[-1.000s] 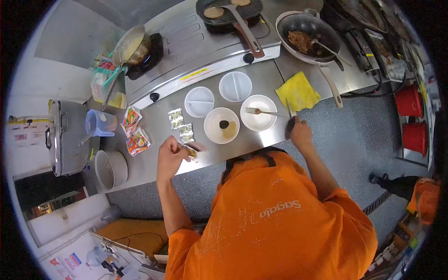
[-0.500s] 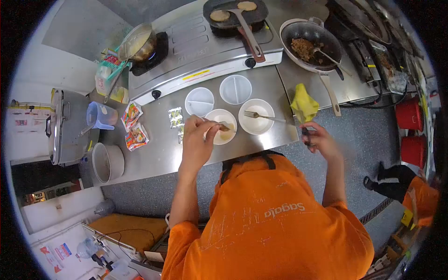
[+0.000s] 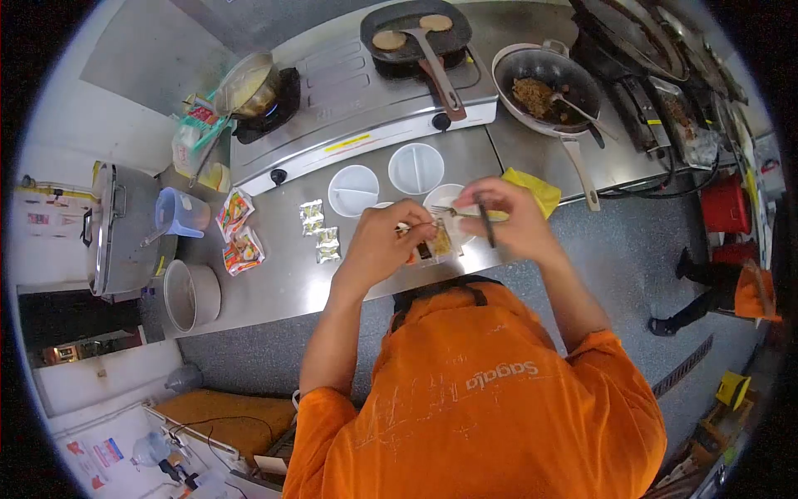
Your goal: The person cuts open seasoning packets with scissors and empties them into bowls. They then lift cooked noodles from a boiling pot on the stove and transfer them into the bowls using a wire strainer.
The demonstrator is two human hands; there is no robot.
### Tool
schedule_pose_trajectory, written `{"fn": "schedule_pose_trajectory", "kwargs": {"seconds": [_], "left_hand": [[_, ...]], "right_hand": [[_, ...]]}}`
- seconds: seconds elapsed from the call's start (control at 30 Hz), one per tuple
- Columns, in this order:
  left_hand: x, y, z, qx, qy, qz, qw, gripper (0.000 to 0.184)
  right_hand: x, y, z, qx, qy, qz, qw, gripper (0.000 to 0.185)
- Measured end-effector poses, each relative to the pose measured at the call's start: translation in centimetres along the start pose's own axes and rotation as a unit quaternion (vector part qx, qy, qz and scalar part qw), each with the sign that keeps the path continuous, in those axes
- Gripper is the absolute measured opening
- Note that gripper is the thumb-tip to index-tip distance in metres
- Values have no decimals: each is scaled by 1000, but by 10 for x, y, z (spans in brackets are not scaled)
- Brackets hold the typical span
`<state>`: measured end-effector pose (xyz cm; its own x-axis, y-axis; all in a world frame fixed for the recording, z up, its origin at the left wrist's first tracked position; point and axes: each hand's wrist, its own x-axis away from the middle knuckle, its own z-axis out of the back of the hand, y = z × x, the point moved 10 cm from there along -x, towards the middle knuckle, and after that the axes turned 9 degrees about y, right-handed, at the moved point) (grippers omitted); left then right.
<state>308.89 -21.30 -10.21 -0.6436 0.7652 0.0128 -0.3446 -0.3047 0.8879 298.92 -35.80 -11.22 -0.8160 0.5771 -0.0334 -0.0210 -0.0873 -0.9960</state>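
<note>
My left hand point(image 3: 381, 249) pinches a small clear seasoning sachet point(image 3: 442, 243) with light and dark sections, held above the counter's front edge. Close on its right, my right hand point(image 3: 514, 223) is closed around black-handled scissors point(image 3: 485, 219); their blades are hard to make out. Behind my hands stands a white bowl point(image 3: 439, 195) with a fork, partly covered by my right hand. Another white bowl is mostly hidden by my left hand. Two divided white bowls point(image 3: 353, 190) point(image 3: 416, 169) stand farther back. Silver sachets point(image 3: 327, 244) lie left of my left hand.
Noodle packets point(image 3: 242, 250), a blue measuring jug point(image 3: 184, 209) and a metal pot point(image 3: 193, 294) stand left. The stove point(image 3: 349, 116) holds a lit pan point(image 3: 249, 87) and a griddle point(image 3: 416, 56). A wok point(image 3: 573, 91) and yellow cloth point(image 3: 532, 190) are right; another person stands far right.
My right hand has moved left and up with the scissors, to beside my left hand. My left hand has shifted right and now holds the sachet in front of the bowls.
</note>
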Motion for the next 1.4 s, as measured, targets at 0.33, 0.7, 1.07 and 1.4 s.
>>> {"fn": "schedule_pose_trajectory", "kwargs": {"seconds": [0.33, 0.7, 1.07, 1.4], "left_hand": [[0, -26, -10, 481, 65, 85, 870, 15], [-13, 59, 49, 431, 185, -49, 882, 28], [-14, 95, 46, 442, 150, -86, 880, 23], [-9, 98, 53, 425, 172, -85, 885, 24]], "right_hand": [[-16, -52, -17, -99, 14, 19, 995, 27], [-27, -182, 26, 334, -142, 173, 916, 51], [-21, -203, 17, 390, -192, 111, 894, 57], [-21, -217, 9, 373, -200, 182, 888, 44]]}}
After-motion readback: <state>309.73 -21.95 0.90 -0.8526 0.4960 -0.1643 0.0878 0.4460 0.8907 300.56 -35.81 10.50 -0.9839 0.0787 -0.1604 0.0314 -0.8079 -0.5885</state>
